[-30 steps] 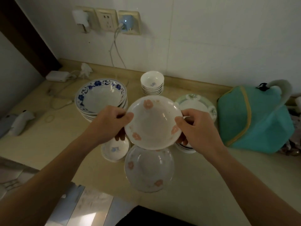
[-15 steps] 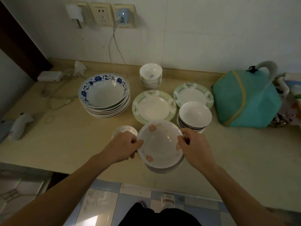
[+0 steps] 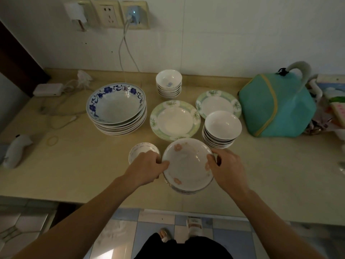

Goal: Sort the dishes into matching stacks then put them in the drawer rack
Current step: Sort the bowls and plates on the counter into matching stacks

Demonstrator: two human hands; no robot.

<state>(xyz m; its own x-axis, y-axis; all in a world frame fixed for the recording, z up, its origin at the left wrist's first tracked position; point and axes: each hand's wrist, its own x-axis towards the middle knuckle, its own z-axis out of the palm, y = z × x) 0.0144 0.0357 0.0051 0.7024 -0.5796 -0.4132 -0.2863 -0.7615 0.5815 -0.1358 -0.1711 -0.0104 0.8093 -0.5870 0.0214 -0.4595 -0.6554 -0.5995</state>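
A: Where does the pink-flowered dish (image 3: 187, 163) stand in the sorting?

B: It sits on top of a matching stack (image 3: 188, 189) near the front edge of the counter (image 3: 261, 174), just beside a small patterned bowl (image 3: 142, 149). The left hand (image 3: 143, 170) pinches its left rim with thumb and fingers closed on the edge; the right hand (image 3: 226, 168) does the same on the right rim.

A: So the step is seating it on its stack?

B: That seems the likeliest reading. To do it well, the person should centre the dish over the ones beneath, so the rims line up all round, before either hand lets go.

A: Any risk?

B: The stack stands close to the counter's edge, so a nudge forward could tip it. Glazed ware slides easily; letting go of both sides together is safer than one at a time.

A: And afterwards?

B: The blue-rimmed bowls (image 3: 116, 107), green-rimmed plates (image 3: 175, 120) and white bowls (image 3: 222, 128) already look grouped; no drawer rack is in view.
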